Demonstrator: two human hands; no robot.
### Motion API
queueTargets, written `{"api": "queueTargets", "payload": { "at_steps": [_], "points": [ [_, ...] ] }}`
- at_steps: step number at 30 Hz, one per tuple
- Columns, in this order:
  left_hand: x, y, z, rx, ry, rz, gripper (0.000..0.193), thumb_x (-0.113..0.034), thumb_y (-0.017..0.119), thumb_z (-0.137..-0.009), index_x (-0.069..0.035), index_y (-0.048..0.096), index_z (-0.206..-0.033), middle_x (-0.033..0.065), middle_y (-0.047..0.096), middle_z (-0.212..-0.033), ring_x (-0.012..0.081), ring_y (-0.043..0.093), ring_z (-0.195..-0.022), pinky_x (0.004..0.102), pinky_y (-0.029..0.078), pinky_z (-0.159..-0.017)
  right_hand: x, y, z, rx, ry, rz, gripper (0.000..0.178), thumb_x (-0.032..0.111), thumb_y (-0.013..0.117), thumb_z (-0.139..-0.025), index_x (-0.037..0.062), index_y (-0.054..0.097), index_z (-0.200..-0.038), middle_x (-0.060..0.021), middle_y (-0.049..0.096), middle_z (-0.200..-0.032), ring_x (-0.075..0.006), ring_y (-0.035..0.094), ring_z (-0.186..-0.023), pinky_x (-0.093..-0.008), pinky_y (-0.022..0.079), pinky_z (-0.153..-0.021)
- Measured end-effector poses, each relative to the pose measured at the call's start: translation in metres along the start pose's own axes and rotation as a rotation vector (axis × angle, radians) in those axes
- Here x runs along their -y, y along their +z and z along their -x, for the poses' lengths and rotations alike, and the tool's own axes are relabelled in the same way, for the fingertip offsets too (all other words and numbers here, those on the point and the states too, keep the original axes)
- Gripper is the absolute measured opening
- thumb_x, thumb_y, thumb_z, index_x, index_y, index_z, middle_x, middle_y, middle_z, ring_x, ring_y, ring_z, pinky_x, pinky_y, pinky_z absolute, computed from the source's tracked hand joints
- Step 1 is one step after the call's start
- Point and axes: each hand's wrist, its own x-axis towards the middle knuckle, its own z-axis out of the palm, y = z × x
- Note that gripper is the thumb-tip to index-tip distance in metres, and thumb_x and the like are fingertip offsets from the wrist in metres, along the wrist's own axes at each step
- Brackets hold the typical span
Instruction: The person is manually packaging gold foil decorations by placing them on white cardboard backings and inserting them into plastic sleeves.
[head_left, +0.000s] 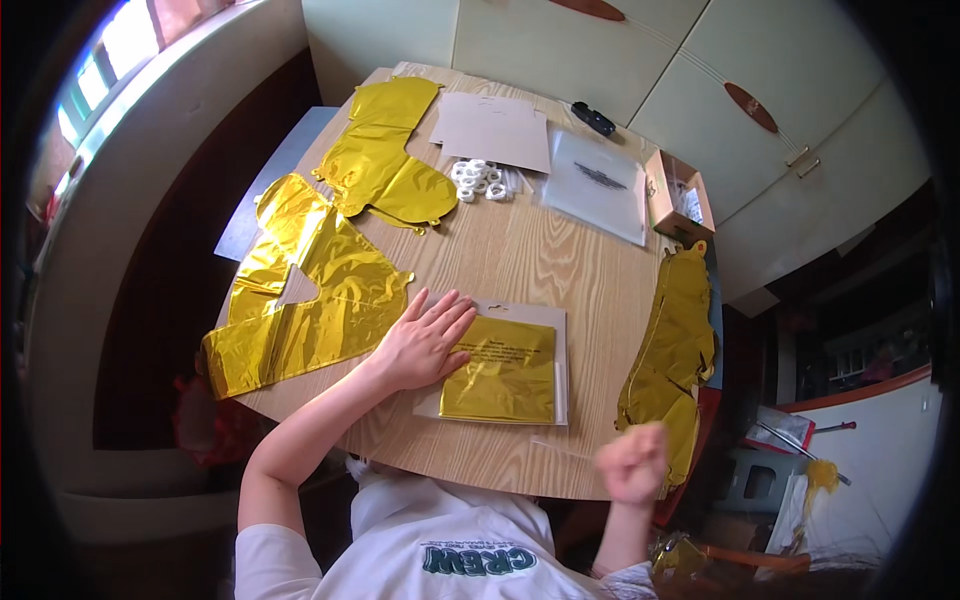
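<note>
My left hand lies flat, fingers stretched out, on the left side of a flat clear package. Inside the package is a folded gold foil balloon with small dark print, against a pale card with a hanging slot at its top. Off to the right, above the table's near edge, my right hand is closed in a fist and slightly blurred. Whatever it may hold is hidden. A faint thin clear strip shows between the package and that fist; I cannot tell whether the fist grips it.
Flat gold foil balloons lie at the left, far left and right edge of the wooden table. Farther back are pale cards, white rings, clear bags, a black object and a small open box.
</note>
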Motion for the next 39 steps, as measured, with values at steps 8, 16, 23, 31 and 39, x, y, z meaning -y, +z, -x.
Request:
{"api": "queueTargets", "payload": {
  "at_steps": [8,16,23,31,39],
  "points": [
    [-0.014,-0.005,0.012,0.039,0.058,-0.058,0.066,-0.046,0.048,-0.096,-0.003,0.038,-0.144,0.0117,0.039,-0.150,0.0267,0.027,-0.145,0.0544,0.013,-0.118,0.044,-0.032,0.024,-0.406,-0.440,1.158,0.013,0.017,0.052,-0.100,0.0069,0.047,-0.093,-0.0012,0.046,-0.080,-0.0094,0.040,-0.065,-0.0222,0.033,-0.057],
    [-0.032,-0.042,0.075,-0.028,0.057,-0.023,0.062,-0.040,0.064,-0.086,-0.007,0.050,-0.136,0.0125,0.044,-0.145,0.0325,0.035,-0.139,0.0531,0.022,-0.115,-0.014,-0.008,0.019,0.566,-0.200,1.805,0.033,0.032,0.076,-0.078,0.0095,0.069,-0.102,-0.0035,0.069,-0.112,-0.0174,0.068,-0.076,-0.0275,0.055,-0.062],
    [-0.042,-0.043,0.126,0.135,0.173,0.154,0.052,-0.040,0.072,-0.079,-0.009,0.061,-0.119,0.0081,0.055,-0.130,0.0258,0.048,-0.129,0.0474,0.036,-0.109,-0.017,-0.013,0.026,0.579,-0.212,1.835,0.046,0.047,0.075,-0.076,0.0094,0.068,-0.101,-0.0028,0.069,-0.113,-0.0154,0.066,-0.065,-0.0266,0.053,-0.056],
    [-0.046,-0.021,0.140,0.016,0.211,-0.039,0.043,-0.036,0.073,-0.080,-0.009,0.063,-0.111,0.0083,0.057,-0.127,0.0238,0.050,-0.128,0.0452,0.040,-0.107,-0.023,-0.021,0.037,0.563,-0.321,1.974,0.046,0.050,0.074,-0.075,0.0127,0.069,-0.102,0.0027,0.069,-0.116,-0.0108,0.053,-0.050,-0.0231,0.044,-0.047],
    [-0.054,-0.013,0.143,-0.105,0.221,0.007,0.028,-0.029,0.074,-0.079,-0.011,0.065,-0.099,0.0082,0.060,-0.121,0.0251,0.056,-0.121,0.0438,0.045,-0.101,-0.023,-0.018,0.039,0.556,-0.371,2.013,0.043,0.048,0.073,-0.077,0.0128,0.070,-0.102,0.0026,0.070,-0.113,-0.0106,0.050,-0.050,-0.0227,0.042,-0.046]
  ]
}}
